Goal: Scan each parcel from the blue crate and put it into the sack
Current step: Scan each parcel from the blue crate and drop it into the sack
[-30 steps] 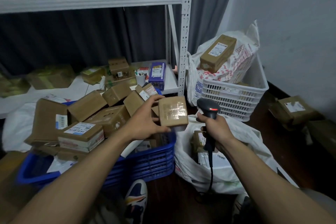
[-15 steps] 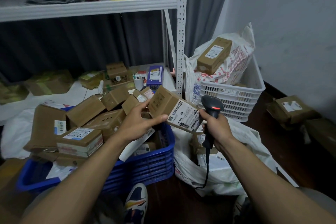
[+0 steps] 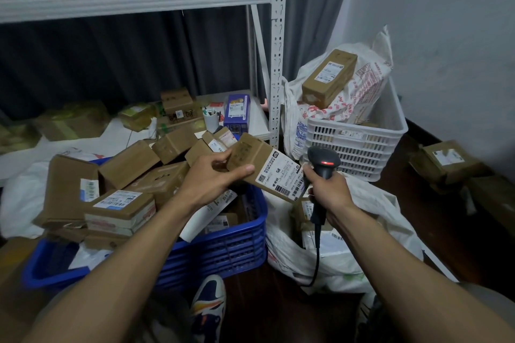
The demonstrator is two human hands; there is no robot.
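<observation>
Your left grip [image 3: 207,178] pinches the parcel [image 3: 250,154] by its plain end, thumb across the near face and fingers tucked behind. It holds the parcel tilted above the far right corner of the blue crate [image 3: 245,234]. Your right grip [image 3: 330,192] is curled tight round the handle of the scanner [image 3: 324,167], just past the crate's right edge, with the cable [image 3: 317,253] hanging below it.

In the head view, the label [image 3: 281,179] faces up and toward you, with barcodes along its lower edge. The scanner's head sits just beside that labelled end, and a red light [image 3: 326,162] glows on top. Which way the scanner's window points I cannot tell.

The step in hand looks like the scan itself. To do it well, draw the scanner back from the label so the beam can cover a whole barcode rather than crowding the corner. Hold the parcel steady and square to the beam. Your thumb is off the print, so leave it there. Wait for a confirmed read before you let go.

The sack [image 3: 376,220] lies open against the crate's right wall, directly beneath the parcel's labelled end, with scanned parcels [image 3: 303,209] in it, so the drop should need only a short lowering. Many other parcels [image 3: 125,170] lie heaped in the crate.
</observation>
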